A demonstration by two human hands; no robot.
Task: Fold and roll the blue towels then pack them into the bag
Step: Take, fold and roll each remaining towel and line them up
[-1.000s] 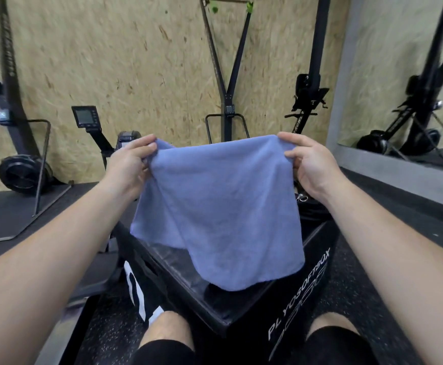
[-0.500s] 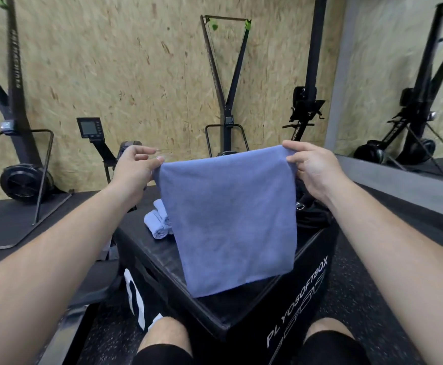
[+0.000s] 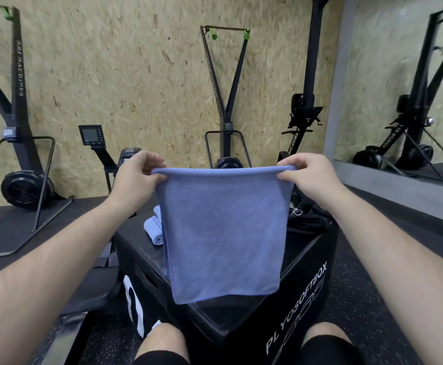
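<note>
A blue towel (image 3: 223, 233) hangs flat in the air above the black plyo box (image 3: 304, 262), folded over at its top edge. My left hand (image 3: 136, 177) pinches its top left corner. My right hand (image 3: 310, 177) pinches the top right corner. Behind the towel, on the box's left part, lie rolled blue towels (image 3: 153, 227), partly hidden. A black bag (image 3: 307, 219) sits on the box's far right, mostly covered by the towel and my right forearm.
Ski and rowing machines (image 3: 22, 154) stand along the chipboard wall behind the box. A mirror (image 3: 413, 101) covers the right wall. My knees (image 3: 162, 343) are at the box's near edge, on dark rubber flooring.
The towel, loose and bunched a second ago, now hangs straight and narrower with a folded top edge. Both hands have dropped slightly and their fingers have curled over the top corners.
</note>
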